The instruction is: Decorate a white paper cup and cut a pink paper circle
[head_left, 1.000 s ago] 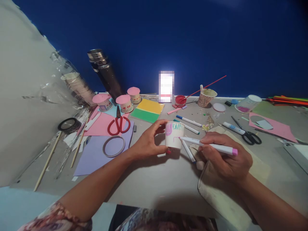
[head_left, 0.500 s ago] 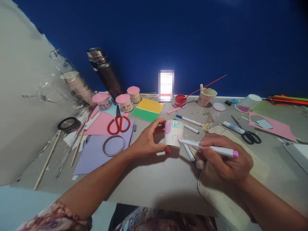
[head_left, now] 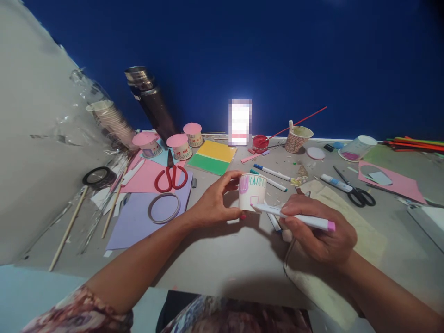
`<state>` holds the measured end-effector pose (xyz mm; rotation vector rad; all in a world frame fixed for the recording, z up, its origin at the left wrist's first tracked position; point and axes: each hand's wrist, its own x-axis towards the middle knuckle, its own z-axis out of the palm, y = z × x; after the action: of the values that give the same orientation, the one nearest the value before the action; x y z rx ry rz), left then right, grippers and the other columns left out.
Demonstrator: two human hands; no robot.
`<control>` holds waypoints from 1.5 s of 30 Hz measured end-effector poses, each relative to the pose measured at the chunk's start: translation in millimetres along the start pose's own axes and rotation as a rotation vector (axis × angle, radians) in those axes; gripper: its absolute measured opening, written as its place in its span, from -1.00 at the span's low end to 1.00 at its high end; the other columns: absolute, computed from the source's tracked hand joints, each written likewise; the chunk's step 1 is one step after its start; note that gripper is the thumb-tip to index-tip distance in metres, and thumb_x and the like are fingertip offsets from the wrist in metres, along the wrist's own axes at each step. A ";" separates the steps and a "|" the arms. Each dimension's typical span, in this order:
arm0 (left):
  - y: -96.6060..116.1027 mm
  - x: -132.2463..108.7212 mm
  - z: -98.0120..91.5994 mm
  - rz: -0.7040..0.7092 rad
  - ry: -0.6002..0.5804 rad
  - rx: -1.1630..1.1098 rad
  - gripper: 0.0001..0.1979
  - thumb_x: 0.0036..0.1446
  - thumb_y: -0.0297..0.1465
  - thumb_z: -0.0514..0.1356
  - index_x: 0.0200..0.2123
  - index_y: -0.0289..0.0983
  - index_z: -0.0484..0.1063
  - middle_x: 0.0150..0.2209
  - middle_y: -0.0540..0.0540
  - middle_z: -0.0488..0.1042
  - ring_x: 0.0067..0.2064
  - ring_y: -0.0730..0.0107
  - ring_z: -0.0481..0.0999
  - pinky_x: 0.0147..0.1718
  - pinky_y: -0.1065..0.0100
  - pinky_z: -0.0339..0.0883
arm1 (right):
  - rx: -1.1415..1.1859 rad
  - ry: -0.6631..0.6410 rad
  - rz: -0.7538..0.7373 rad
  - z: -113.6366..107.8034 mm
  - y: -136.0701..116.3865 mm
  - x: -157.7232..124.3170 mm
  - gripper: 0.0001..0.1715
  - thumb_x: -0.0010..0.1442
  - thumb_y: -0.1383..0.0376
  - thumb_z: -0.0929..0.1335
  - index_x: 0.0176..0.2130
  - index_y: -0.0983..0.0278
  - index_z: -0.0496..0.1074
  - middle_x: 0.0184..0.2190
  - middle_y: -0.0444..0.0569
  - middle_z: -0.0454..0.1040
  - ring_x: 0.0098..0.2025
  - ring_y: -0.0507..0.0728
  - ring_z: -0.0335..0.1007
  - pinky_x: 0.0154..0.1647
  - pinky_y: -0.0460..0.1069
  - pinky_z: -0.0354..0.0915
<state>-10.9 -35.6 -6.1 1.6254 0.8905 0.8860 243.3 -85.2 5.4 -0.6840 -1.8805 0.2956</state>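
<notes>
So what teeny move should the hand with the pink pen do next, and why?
Probably the right hand should gently lift the marker off the cup: its tip is at the lower-left corner of the small pink square, whose outline looks about closed. The left hand holds the cup.

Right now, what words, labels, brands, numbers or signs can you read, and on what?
None legible.
Pink-ended marker: barrel print too small.
Blue-and-white tube: label blurred.
Paper cup in the left hand: green strokes, no readable word.
Bright screen: pixelated.
Far left: dark marks by the plastic bag, unreadable.
</notes>
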 end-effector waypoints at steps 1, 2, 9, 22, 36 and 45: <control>0.2 0.2 0.2 0.001 0.001 -0.008 -0.19 -0.12 -0.44 0.52 0.24 -0.13 0.38 0.29 -0.22 0.47 0.34 -0.09 0.47 0.40 -0.12 0.24 | -0.010 -0.001 0.002 0.2 -0.3 -0.1 -0.75 0.26 0.50 0.41 -0.11 0.21 0.55 -0.37 -0.06 0.66 -0.41 0.13 0.60 -0.37 0.00 0.48; 0.2 0.4 0.2 0.002 -0.001 -0.018 -0.19 -0.12 -0.45 0.52 0.24 -0.13 0.38 0.29 -0.22 0.47 0.34 -0.09 0.47 0.40 -0.12 0.24 | -0.019 0.000 0.007 0.0 -0.6 -0.4 -0.76 0.26 0.50 0.41 -0.12 0.21 0.55 -0.38 -0.06 0.66 -0.42 0.12 0.60 -0.37 -0.01 0.48; -4.0 1.6 -0.3 -0.004 0.008 -0.091 -0.19 -0.13 -0.50 0.53 0.22 -0.14 0.37 0.28 -0.22 0.47 0.34 -0.07 0.48 0.41 -0.11 0.22 | -0.115 0.043 0.070 -5.9 -4.3 0.4 -0.81 0.27 0.45 0.42 -0.18 0.19 0.58 -0.44 -0.10 0.64 -0.47 0.12 0.60 -0.44 -0.03 0.44; -0.1 -1.5 0.1 0.003 -0.011 0.040 -0.20 -0.09 -0.47 0.50 0.25 -0.13 0.36 0.29 -0.22 0.47 0.35 -0.07 0.47 0.40 -0.10 0.25 | -0.063 0.065 0.081 -6.1 -2.5 -2.3 -0.78 0.29 0.45 0.44 -0.12 0.17 0.60 -0.39 -0.08 0.67 -0.44 0.13 0.61 -0.42 -0.01 0.49; 1.5 -1.0 0.6 0.007 -0.014 0.013 -0.21 -0.10 -0.47 0.48 0.23 -0.13 0.36 0.28 -0.21 0.47 0.35 -0.08 0.46 0.40 -0.14 0.25 | -0.140 0.077 0.136 -7.0 -3.7 -1.4 -0.85 0.28 0.42 0.43 -0.24 0.16 0.59 -0.50 -0.16 0.61 -0.56 0.08 0.52 -0.55 -0.05 0.35; -0.4 -2.9 1.1 0.017 -0.016 0.071 -0.21 -0.07 -0.46 0.47 0.25 -0.12 0.36 0.29 -0.23 0.46 0.34 -0.10 0.47 0.40 -0.15 0.25 | -0.128 0.073 0.119 -5.4 -1.7 -3.5 -0.80 0.28 0.43 0.43 -0.17 0.14 0.59 -0.45 -0.15 0.63 -0.51 0.10 0.55 -0.48 -0.03 0.41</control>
<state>-11.3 -38.6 -7.0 1.7008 0.9073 0.8604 248.6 -89.2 5.8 -0.8842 -1.8035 0.2244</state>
